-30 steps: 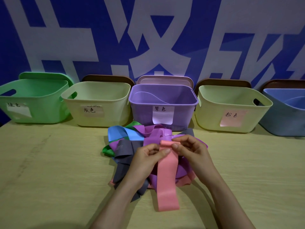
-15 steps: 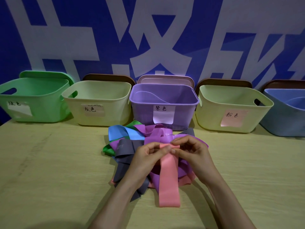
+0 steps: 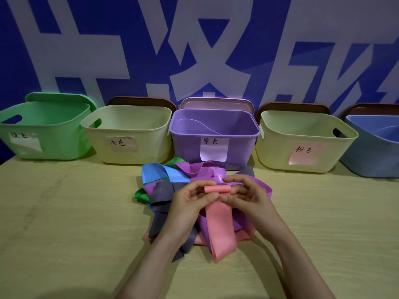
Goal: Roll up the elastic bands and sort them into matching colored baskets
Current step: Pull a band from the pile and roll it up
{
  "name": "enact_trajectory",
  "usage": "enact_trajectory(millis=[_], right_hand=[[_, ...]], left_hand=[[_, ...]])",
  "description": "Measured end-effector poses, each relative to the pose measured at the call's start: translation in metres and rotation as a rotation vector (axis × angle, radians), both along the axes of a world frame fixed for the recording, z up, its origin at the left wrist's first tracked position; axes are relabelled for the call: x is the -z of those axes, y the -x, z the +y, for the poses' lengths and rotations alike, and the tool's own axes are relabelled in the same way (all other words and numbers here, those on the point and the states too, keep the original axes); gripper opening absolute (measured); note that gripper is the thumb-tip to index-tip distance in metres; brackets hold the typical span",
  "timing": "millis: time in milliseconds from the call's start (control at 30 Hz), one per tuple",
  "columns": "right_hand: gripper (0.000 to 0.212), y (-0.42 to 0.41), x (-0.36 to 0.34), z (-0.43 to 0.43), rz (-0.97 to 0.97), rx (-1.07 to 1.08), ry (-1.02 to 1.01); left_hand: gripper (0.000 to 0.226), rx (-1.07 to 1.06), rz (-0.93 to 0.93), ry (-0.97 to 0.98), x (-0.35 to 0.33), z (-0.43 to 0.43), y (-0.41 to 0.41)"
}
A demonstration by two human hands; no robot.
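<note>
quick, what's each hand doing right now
Left hand: fingers pinch the rolled end of the pink band.
Right hand: fingers pinch the same rolled end.

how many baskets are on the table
5, in a row at the back: green basket far left, cream basket next, purple basket centre, second cream basket right of it, blue basket at the right edge, partly cut off.

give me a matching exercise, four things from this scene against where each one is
Things:
1 pink band
2 green basket
3 purple basket
4 blue basket

Places:
a far right of the row
b middle of the row
c held by the left hand and right hand
d far left of the row

Pairs: 1-c, 2-d, 3-b, 4-a
</note>
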State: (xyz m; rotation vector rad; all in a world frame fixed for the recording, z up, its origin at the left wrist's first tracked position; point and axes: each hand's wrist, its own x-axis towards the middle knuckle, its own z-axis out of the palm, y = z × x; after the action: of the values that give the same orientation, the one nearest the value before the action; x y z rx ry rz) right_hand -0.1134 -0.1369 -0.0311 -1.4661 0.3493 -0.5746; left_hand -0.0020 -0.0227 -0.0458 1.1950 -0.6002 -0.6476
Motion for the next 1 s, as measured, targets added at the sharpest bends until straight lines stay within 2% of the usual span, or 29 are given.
enact_trajectory(millis=[300, 367, 467, 767, 867, 1000], right_hand=[[0.003, -0.0010, 0.0014, -0.0011, -0.062, 0.027, 0.013], [0.003, -0.0011, 0.0022, -0.0024, -0.088, 0.056, 0.005], [0.006, -0.0009, 0.0023, -0.0042, -0.108, 0.086, 0.007], [0.022, 0.0021, 0.0008, -0.0044, -0.124, 0.052, 0.068], [0.025, 0.0021, 0.0008, -0.0044, -0.123, 0.076, 0.124], [0.029, 0.0004, 0.0005, -0.0027, -0.116, 0.070, 0.156]], left_hand=[[0.028, 0.013, -0.002, -0.003, 0.0017, -0.0015, 0.0006], [0.026, 0.028, 0.027, -0.043, 0.0025, -0.0025, 0.0015], [0.010, 0.076, 0.076, -0.080, 0.0008, -0.0027, 0.0044], [0.020, 0.133, 0.103, -0.054, -0.0019, 0.0015, -0.0009], [0.038, 0.137, 0.094, -0.043, -0.0035, 0.0011, -0.0007], [0.026, 0.078, 0.135, -0.013, -0.0071, -0.0012, 0.0031]])
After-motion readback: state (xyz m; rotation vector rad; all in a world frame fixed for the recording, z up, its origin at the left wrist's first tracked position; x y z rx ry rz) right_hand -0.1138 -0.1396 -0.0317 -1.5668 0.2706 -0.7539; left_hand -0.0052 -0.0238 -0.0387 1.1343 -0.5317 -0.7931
